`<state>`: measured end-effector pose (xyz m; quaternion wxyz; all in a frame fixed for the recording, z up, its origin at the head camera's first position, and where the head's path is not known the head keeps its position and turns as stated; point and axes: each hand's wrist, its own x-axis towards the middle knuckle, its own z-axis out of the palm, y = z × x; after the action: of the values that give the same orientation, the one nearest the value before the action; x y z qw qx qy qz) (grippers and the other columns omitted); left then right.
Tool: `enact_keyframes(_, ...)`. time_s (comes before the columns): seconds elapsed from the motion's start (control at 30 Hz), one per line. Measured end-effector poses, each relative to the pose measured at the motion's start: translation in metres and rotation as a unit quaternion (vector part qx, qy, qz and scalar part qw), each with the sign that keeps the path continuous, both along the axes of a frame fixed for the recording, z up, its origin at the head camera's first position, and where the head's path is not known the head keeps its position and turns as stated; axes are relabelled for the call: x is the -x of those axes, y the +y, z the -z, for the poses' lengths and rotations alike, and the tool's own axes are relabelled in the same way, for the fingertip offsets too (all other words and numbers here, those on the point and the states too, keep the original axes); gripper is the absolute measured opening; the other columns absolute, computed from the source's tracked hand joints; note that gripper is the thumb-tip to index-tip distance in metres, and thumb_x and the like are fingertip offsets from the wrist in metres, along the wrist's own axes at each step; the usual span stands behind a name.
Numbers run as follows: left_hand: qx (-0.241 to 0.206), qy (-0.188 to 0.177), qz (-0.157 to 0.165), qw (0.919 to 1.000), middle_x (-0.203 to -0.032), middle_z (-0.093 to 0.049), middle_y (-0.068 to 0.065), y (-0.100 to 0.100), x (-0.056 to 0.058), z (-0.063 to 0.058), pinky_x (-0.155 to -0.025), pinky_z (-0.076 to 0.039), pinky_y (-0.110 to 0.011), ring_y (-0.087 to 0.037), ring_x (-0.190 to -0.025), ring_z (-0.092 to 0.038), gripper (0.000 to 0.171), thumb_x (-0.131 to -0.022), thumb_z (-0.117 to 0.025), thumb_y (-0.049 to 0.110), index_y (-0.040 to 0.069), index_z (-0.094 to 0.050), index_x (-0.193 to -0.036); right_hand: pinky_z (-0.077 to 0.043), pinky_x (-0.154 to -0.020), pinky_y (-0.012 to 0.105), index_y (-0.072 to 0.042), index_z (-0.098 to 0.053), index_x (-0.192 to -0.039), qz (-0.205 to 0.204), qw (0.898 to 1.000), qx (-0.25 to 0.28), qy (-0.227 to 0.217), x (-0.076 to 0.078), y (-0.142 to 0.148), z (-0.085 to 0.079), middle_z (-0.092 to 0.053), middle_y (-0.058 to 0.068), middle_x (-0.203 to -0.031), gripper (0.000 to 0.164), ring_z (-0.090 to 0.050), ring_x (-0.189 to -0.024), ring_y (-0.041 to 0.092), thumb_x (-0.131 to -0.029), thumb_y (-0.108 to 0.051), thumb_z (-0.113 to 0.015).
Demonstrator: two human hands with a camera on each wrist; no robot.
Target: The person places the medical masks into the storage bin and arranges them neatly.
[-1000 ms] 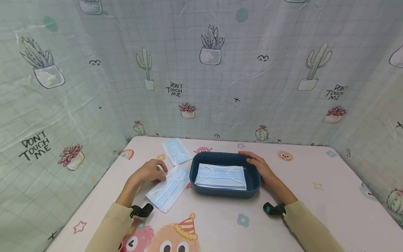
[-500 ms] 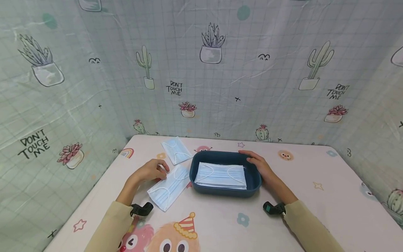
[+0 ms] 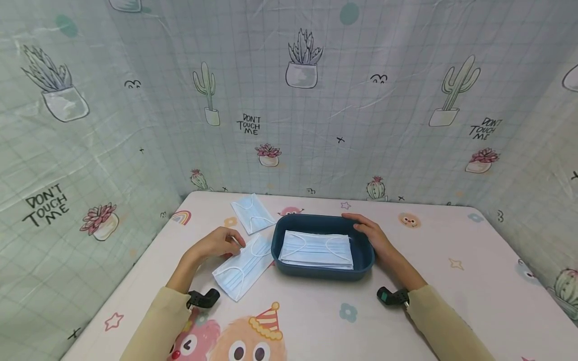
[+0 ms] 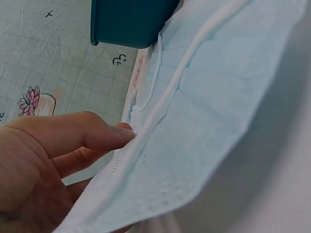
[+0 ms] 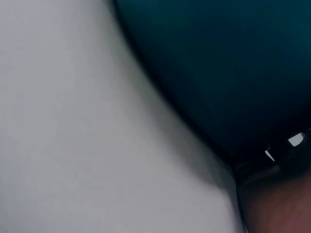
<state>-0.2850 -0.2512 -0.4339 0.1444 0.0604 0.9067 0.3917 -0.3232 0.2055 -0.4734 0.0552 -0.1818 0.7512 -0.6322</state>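
In the head view my left hand point(image 3: 221, 243) holds the upper left edge of a pale blue face mask point(image 3: 244, 265) lying slantwise on the table. In the left wrist view the thumb presses on that mask point(image 4: 194, 111), with other fingers partly hidden behind its edge. My right hand point(image 3: 372, 235) grips the far right corner of a dark blue box point(image 3: 322, 275); the right wrist view shows only the box wall point(image 5: 218, 73) and a blurred bit of hand. Inside the box lies a stack of face masks point(image 3: 316, 250) with white ear loops.
Another face mask point(image 3: 253, 214) lies behind the held one, left of the box. The white table point(image 3: 311, 321) has printed cartoon figures. A patterned curtain point(image 3: 343, 115) closes off its back and sides.
The left hand and its mask have shifted slightly right, toward the box. The head view has tilted a little. The right hand, the box and the stack stay put.
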Motion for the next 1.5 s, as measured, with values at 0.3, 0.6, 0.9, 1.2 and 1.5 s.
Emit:
enact_keyframes(0.3,-0.002,0.002,0.012,0.9999,-0.081,-0.058,-0.004,-0.001,0.002,-0.003,-0.062,-0.046,-0.025,-0.016,-0.068,-0.053,0.017,-0.088,-0.069,0.005,0.003,-0.072,-0.105,-0.011,-0.13,0.06,-0.002,-0.05,-0.15,-0.001,1.0,-0.009,0.011,0.001,-0.002,-0.006,-0.042,0.02,-0.162,0.046,-0.026,-0.157,0.035,-0.107,-0.008,-0.037)
enact_keyframes(0.6,0.002,0.005,0.014,0.9999,-0.081,-0.058,-0.004,-0.001,0.002,-0.003,-0.063,-0.046,-0.026,-0.017,-0.069,-0.053,0.017,-0.088,-0.069,0.005,0.004,-0.072,-0.104,-0.01,-0.129,0.061,0.0,-0.049,-0.151,-0.002,1.0,-0.01,0.009,0.0,-0.001,-0.006,-0.041,0.021,-0.162,0.047,-0.024,-0.157,0.037,-0.106,-0.008,-0.037)
enact_keyframes(0.9,0.003,0.0,0.013,0.9999,-0.083,-0.057,-0.005,-0.001,0.001,-0.001,-0.065,-0.046,-0.026,-0.017,-0.071,-0.053,0.016,-0.089,-0.069,0.005,0.004,-0.073,-0.104,-0.012,-0.13,0.059,-0.002,-0.049,-0.151,-0.003,1.0,0.002,-0.003,0.0,-0.002,-0.003,-0.041,0.019,-0.163,0.047,-0.026,-0.157,0.034,-0.107,-0.009,-0.036)
enact_keyframes(1.2,-0.014,-0.001,0.004,0.9999,-0.095,-0.065,-0.007,-0.006,0.001,-0.005,-0.072,-0.047,-0.027,-0.02,-0.085,-0.055,0.017,-0.091,-0.068,0.006,0.006,-0.075,-0.106,-0.01,-0.13,0.059,-0.002,-0.049,-0.151,-0.001,1.0,0.001,-0.002,-0.001,-0.002,-0.003,-0.041,0.019,-0.163,0.047,-0.025,-0.158,0.034,-0.107,-0.008,-0.036)
enact_keyframes(1.5,-0.014,0.006,-0.024,0.9996,-0.118,-0.072,-0.009,-0.009,-0.003,-0.015,-0.079,-0.049,-0.029,-0.023,-0.101,-0.056,0.019,-0.093,-0.066,0.008,0.009,-0.081,-0.104,-0.01,-0.129,0.061,-0.001,-0.049,-0.151,0.003,1.0,-0.006,-0.003,-0.003,-0.001,-0.002,-0.041,0.02,-0.163,0.046,-0.023,-0.158,0.037,-0.107,-0.01,-0.039)
